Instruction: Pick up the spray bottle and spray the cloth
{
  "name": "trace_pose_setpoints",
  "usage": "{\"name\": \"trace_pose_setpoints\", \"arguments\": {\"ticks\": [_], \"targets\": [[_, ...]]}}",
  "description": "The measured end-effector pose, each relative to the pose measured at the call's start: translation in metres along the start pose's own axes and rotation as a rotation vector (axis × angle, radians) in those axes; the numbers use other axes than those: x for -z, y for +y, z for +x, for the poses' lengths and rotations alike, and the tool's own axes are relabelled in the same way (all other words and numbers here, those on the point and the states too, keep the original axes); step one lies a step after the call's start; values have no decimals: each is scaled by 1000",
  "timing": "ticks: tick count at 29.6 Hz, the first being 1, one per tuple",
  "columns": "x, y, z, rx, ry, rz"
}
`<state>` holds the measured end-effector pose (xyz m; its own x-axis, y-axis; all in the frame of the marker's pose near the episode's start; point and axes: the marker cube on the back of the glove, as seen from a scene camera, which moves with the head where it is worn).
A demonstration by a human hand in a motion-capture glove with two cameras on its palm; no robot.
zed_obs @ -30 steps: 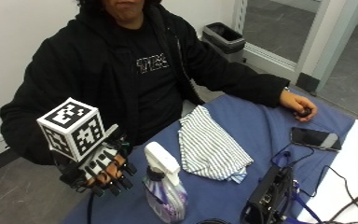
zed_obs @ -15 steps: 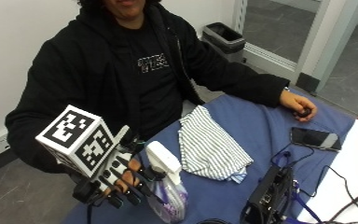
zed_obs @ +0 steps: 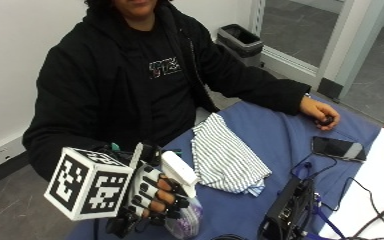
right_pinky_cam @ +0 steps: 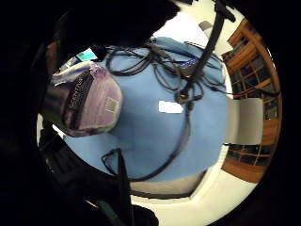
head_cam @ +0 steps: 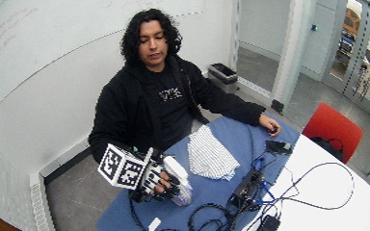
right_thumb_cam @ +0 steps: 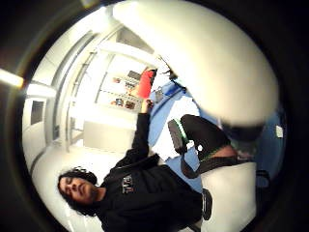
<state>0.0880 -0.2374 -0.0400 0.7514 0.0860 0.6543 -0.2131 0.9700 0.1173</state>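
gloved right hand (zed_obs: 157,196), at the table's near left corner: fingers curled round the neck of the spray bottle (zed_obs: 181,192), white head uppermost, pale purple body below, base seemingly on or just above the blue tablecloth (zed_obs: 278,135); lift not confirmed. risk: grip set high on the neck, body liable to swing or slip on rising; trigger possibly squeezed early, wetting the tablecloth instead. nozzle direction unclear; misaim likely if not turned toward the target. striped cloth (zed_obs: 226,157), centre: lying flat and crumpled, just beside the bottle, apart from it. black electronics box (zed_obs: 286,211) with cables, right of the cloth: near enough for overspray. phone (zed_obs: 338,148), far right: beside the bare hand (zed_obs: 320,113) resting on the table.
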Motion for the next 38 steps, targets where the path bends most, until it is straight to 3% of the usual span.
{"name": "trace_pose_setpoints", "arguments": {"ticks": [7,16,31,38], "targets": [[-11,-11,-5,-37,-303,113],[-27,-20,-9,-62,-488,294],[-53,-35,-19,-63,-453,570],[-39,-21,-8,-42,-446,533]]}}
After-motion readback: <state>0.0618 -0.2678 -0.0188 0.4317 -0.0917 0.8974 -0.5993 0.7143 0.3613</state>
